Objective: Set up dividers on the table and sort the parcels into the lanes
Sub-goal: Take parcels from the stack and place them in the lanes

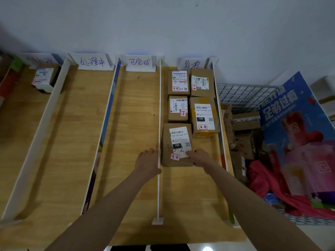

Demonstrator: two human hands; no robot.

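Down in the rightmost lane, the right hand (pixel 199 157) sits on the near right corner of the nearest parcel (pixel 176 144), fingers curled over its edge and thumb on the white label. That brown parcel lies hard against the thin white divider (pixel 159 124) on its left. Across that divider, the left hand (pixel 147 163) rests palm down on the wooden table (pixel 136 105), fingers together and loosely bent, knuckles right beside the strip, holding nothing. Four more parcels fill the far end of the lane in two pairs, edges close together, up to the handwritten sign (pixel 192 63) at the wall. Bare wood runs from the near parcel to the table's front edge. Both middle lanes show open wood end to end. Far left, one small box (pixel 43 78) sits at the far end. Beyond the right divider (pixel 220 124), a wire basket (pixel 244 95) holds more cartons.
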